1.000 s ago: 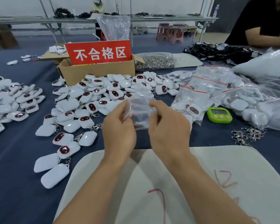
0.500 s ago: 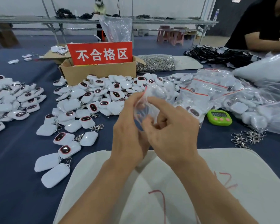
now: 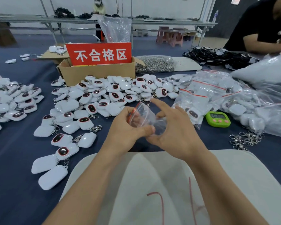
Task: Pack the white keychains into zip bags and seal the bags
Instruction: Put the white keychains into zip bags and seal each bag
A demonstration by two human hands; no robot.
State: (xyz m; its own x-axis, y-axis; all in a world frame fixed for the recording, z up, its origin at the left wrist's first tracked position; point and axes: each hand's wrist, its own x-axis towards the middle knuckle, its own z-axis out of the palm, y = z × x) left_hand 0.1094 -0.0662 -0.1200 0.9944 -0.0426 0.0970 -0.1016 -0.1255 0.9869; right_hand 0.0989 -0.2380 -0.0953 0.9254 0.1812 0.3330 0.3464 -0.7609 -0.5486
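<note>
Left hand (image 3: 128, 127) pinches empty zip bag (image 3: 144, 116) at its red strip, right hand (image 3: 177, 132) holds the other lip, index lifted, apparently spreading the mouth for loading; white keychains (image 3: 104, 98) heaped on table (image 3: 15, 151) just beyond both hands

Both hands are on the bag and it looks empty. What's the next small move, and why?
Probably pull the mouth wider apart. The zip bag looks empty, and its red-striped mouth is only partly open between the left hand and the right hand, which both pinch it. Once it gapes, one hand could reach for the keychains lying just beyond.
</note>
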